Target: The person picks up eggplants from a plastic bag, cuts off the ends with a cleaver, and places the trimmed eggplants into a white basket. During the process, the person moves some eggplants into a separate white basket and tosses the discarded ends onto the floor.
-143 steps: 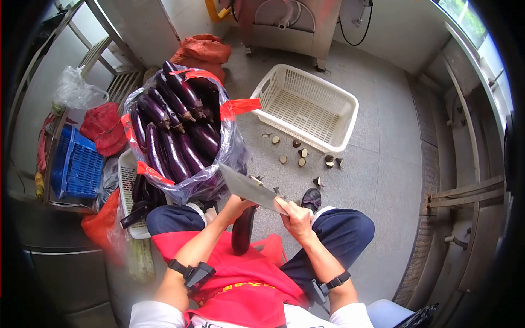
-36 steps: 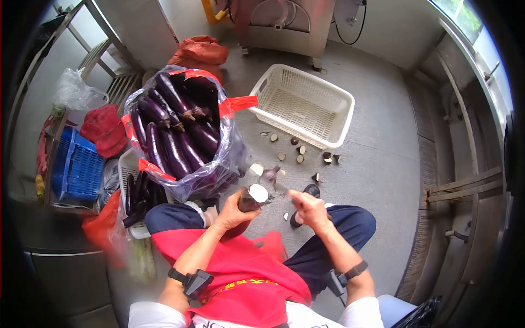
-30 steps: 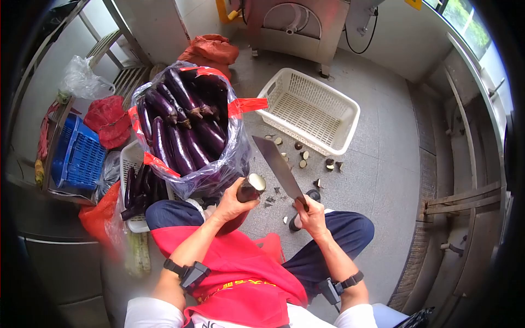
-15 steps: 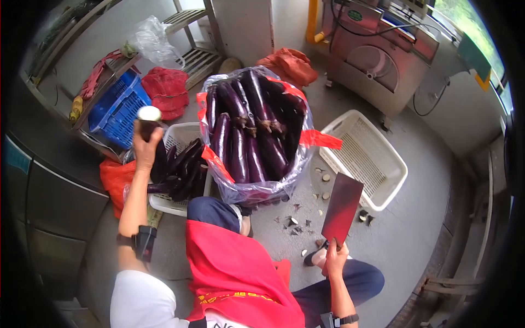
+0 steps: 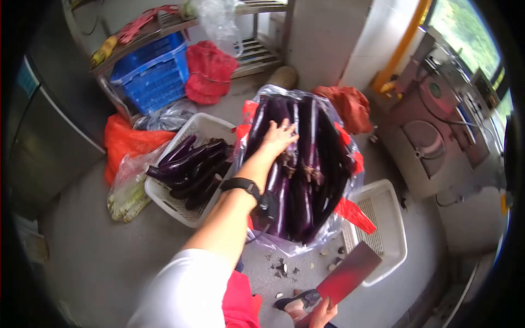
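My left hand (image 5: 280, 136) reaches over the full plastic bag (image 5: 292, 249), its fingers spread on top of the purple eggplants (image 5: 310, 128) there. No eggplant is gripped in it. In my right hand (image 5: 324, 315), low in the view, is a cleaver (image 5: 350, 272) with a broad blade angled up to the right. Left of the bag stands a white basket (image 5: 188, 220) holding several eggplants (image 5: 191, 161). Another white basket (image 5: 398, 240) is on the right, partly behind the bag's red handle and the blade.
Eggplant trimmings (image 5: 281, 269) litter the grey floor near my foot. A blue crate (image 5: 156, 76) and a red sack (image 5: 209, 71) sit by the metal rack (image 5: 257, 52). An orange net bag (image 5: 128, 145) lies left, and a steel machine (image 5: 437, 142) stands at the right.
The eggplant that my left hand held at the left is out of it, and that hand has moved right onto the bagged eggplants. The view has shifted; the cleaver stays in my right hand.
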